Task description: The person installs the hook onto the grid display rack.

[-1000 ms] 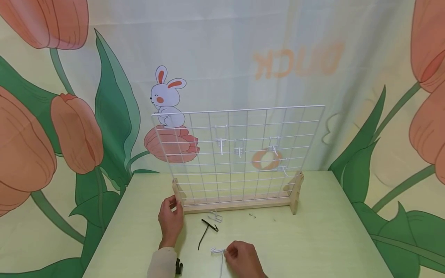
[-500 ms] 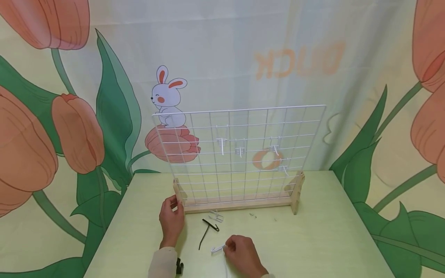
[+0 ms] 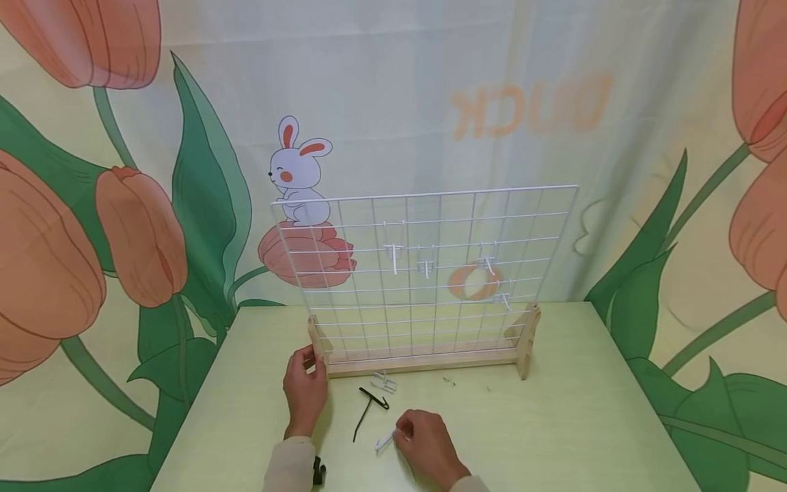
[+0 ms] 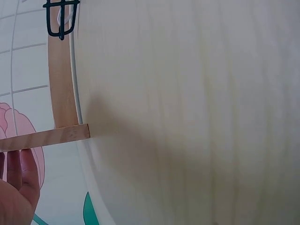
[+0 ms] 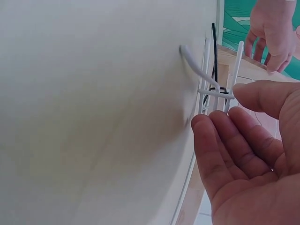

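Head view: right hand [image 3: 426,443] pinches white hook [image 3: 384,442], visible length slanting down-left; relaxed left hand [image 3: 305,393] touches stand [image 3: 424,362].

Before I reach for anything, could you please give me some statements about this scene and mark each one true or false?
1. A black hook lies on the table. True.
2. The right hand is holding the black hook. False: it pinches a white hook.
3. Four white hooks hang on the wire grid. True.
4. The wire grid lies flat on the table. False: it stands up in a wooden stand.
5. The left hand touches the wooden stand. True.
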`<state>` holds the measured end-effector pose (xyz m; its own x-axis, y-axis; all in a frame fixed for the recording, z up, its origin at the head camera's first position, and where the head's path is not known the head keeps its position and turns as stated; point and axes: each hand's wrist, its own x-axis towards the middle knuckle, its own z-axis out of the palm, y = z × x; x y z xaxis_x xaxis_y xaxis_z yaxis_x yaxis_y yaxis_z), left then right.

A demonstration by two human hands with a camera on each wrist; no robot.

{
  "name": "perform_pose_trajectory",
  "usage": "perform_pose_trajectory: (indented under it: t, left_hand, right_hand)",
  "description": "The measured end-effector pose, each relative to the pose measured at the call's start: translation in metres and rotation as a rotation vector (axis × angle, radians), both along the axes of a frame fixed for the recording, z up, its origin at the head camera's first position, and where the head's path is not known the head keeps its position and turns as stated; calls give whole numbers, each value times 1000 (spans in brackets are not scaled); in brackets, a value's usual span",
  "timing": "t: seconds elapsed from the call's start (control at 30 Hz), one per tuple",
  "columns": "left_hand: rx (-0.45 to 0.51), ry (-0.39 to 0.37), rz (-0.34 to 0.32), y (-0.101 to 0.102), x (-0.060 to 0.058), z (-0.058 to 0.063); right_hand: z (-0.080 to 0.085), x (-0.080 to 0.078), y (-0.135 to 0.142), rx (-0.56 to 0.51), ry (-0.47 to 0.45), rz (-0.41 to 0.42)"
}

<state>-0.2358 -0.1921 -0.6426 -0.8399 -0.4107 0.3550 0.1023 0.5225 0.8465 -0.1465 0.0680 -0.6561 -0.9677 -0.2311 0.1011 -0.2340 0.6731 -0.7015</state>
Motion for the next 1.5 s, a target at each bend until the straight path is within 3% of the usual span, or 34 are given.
perform_pose_trajectory:
  t: [0.3,0.63,0.9,1.27,1.5]
  left_hand:
    - [-6,-4,3,2,0,0]
    - [-6,-5,-1,0,-1,-2]
    - [-27,14,2,0,-1,-2]
    - [-18,5,0,0,-1,-3]
    - [-25,17,8,1,0,-2]
  right_hand:
    - [1,9,4,6,-7,13]
    - [-1,22,0,71,-147,-34]
    - [9,31,0,26,-226,-33]
    - [6,23,13,42,-248,-14]
    - [5,16,16,82,-183,-49]
